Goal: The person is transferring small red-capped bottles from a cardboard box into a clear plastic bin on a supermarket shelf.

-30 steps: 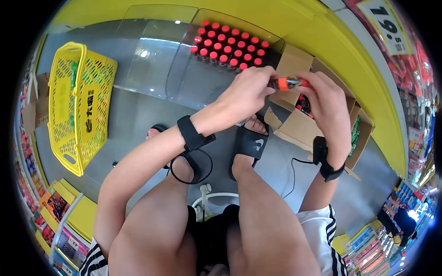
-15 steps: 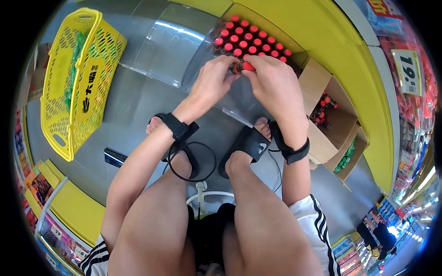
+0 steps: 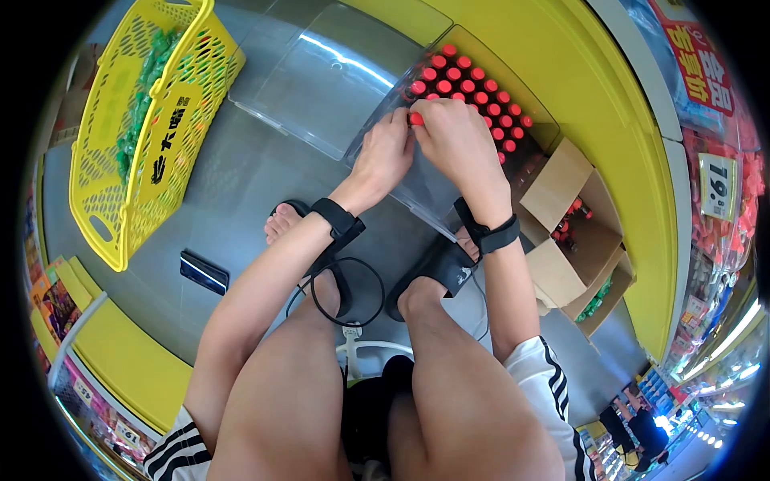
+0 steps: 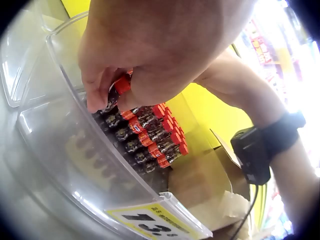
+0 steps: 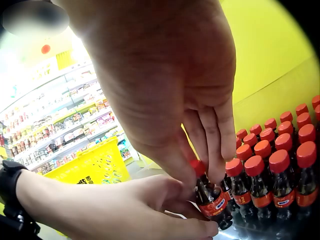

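Note:
A small dark bottle [image 5: 214,204] with a red cap and red label is between both hands, over the left end of the bottle rows. My left hand [image 3: 383,152] grips its body from the left side. From above, my right hand [image 3: 464,144] pinches it at the cap [image 3: 415,119]. Upright bottles [image 5: 284,187] of the same kind stand in tight rows beside the hands, inside a clear plastic bin [image 4: 95,172]. In the left wrist view, fingers cover much of the held bottle.
An open cardboard box [image 3: 557,180] with more red-capped bottles stands to the right, green packs [image 3: 595,298] beside it. On the left is a yellow basket [image 3: 172,136] holding green items. A phone [image 3: 204,272] lies on the floor. A price tag [image 4: 157,222] fronts the bin.
Both hands have moved left with the bottle, from beside the cardboard box to over the bin's bottle rows. The bottle has turned from lying sideways to cap up. The head view has shifted.

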`<action>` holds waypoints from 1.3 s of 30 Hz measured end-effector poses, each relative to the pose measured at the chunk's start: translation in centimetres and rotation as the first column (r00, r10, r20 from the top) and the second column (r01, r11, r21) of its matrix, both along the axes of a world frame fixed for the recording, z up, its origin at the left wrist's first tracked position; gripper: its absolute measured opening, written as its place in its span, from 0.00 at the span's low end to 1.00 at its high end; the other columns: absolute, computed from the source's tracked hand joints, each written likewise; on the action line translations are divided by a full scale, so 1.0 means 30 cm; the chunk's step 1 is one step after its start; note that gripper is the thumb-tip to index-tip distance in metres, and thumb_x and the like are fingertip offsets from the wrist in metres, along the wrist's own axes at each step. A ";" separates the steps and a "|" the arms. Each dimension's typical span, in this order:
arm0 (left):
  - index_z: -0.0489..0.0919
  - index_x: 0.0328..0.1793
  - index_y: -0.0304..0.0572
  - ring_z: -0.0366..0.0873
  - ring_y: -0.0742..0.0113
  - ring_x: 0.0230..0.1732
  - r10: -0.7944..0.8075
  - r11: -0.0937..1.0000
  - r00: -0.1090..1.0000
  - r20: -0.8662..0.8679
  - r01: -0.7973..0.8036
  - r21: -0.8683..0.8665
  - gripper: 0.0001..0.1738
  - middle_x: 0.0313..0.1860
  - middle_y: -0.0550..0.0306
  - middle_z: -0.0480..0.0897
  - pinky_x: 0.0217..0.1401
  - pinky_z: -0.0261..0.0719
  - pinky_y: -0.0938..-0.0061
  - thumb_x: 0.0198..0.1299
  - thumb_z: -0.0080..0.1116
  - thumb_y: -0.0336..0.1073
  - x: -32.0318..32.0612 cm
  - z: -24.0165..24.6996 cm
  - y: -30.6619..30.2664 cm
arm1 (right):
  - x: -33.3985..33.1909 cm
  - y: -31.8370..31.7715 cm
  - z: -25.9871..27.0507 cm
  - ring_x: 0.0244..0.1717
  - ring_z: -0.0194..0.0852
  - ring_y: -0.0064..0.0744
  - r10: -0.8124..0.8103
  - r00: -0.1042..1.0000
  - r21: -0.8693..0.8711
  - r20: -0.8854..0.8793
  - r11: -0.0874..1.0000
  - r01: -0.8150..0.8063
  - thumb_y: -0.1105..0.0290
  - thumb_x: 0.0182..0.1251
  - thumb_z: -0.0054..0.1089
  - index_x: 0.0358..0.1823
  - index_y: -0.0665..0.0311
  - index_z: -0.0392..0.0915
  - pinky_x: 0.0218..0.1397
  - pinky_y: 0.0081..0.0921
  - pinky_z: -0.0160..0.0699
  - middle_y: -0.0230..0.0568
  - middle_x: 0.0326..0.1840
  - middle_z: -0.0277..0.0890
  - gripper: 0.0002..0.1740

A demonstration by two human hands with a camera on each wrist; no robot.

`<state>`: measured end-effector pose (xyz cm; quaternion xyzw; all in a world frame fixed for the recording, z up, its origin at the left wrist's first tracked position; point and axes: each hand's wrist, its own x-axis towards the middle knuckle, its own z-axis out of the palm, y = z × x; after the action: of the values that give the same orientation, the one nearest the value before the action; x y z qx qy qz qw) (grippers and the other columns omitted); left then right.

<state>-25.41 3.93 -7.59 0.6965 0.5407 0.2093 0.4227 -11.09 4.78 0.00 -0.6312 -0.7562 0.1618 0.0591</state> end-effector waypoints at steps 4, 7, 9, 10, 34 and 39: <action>0.73 0.73 0.29 0.83 0.29 0.65 0.060 0.998 0.997 0.038 -0.061 0.032 0.28 0.62 0.27 0.85 0.65 0.83 0.47 0.66 0.58 0.22 0.003 -0.071 0.005 | -0.014 0.029 -0.038 0.43 0.90 0.58 0.003 1.000 0.025 -0.029 1.000 -0.002 0.76 0.64 0.67 0.49 0.67 0.90 0.47 0.49 0.89 0.57 0.41 0.89 0.13; 0.71 0.71 0.26 0.82 0.23 0.61 0.079 0.996 0.994 0.077 -0.081 0.025 0.27 0.59 0.22 0.83 0.65 0.81 0.39 0.64 0.57 0.22 0.003 -0.083 0.006 | -0.020 0.045 -0.067 0.44 0.90 0.58 -0.004 0.999 0.021 -0.037 1.000 0.005 0.78 0.63 0.66 0.49 0.67 0.90 0.48 0.50 0.90 0.57 0.41 0.89 0.14; 0.67 0.75 0.23 0.82 0.21 0.60 0.062 0.996 0.996 0.059 -0.058 -0.068 0.33 0.56 0.20 0.84 0.64 0.80 0.38 0.61 0.56 0.20 0.000 -0.084 0.010 | -0.026 0.054 -0.081 0.44 0.90 0.58 -0.010 0.999 0.017 -0.041 1.000 0.011 0.79 0.62 0.65 0.48 0.67 0.90 0.48 0.50 0.90 0.57 0.41 0.89 0.14; 0.67 0.75 0.23 0.82 0.21 0.60 0.065 0.996 0.996 0.059 -0.061 -0.070 0.33 0.56 0.20 0.84 0.64 0.80 0.38 0.61 0.56 0.20 0.000 -0.084 0.008 | -0.029 0.056 -0.085 0.44 0.90 0.58 -0.008 0.999 0.015 -0.042 1.000 0.009 0.79 0.62 0.65 0.48 0.67 0.90 0.48 0.50 0.90 0.57 0.41 0.89 0.14; 0.68 0.82 0.25 0.85 0.63 0.69 0.300 0.838 0.940 0.164 -0.177 -0.515 0.34 0.72 0.45 0.85 0.69 0.83 0.70 0.68 0.56 0.19 0.028 -0.143 0.009 | -0.029 0.049 -0.106 0.38 0.91 0.57 -0.050 0.996 0.103 -0.079 0.993 0.058 0.69 0.65 0.71 0.39 0.68 0.85 0.40 0.50 0.90 0.52 0.38 0.88 0.09; 0.60 0.87 0.27 0.78 0.61 0.76 0.392 0.784 0.829 0.398 -0.075 -0.616 0.40 0.83 0.45 0.74 0.72 0.81 0.68 0.70 0.62 0.20 0.036 -0.138 0.017 | -0.039 0.062 -0.116 0.42 0.91 0.56 -0.126 0.990 0.073 -0.067 0.989 0.130 0.66 0.65 0.75 0.49 0.65 0.90 0.46 0.49 0.91 0.53 0.38 0.90 0.15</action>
<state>-24.34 4.43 -11.73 0.3800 0.5327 0.2636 0.7087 -12.27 6.64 -3.47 -0.6703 -0.7176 0.1480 0.1174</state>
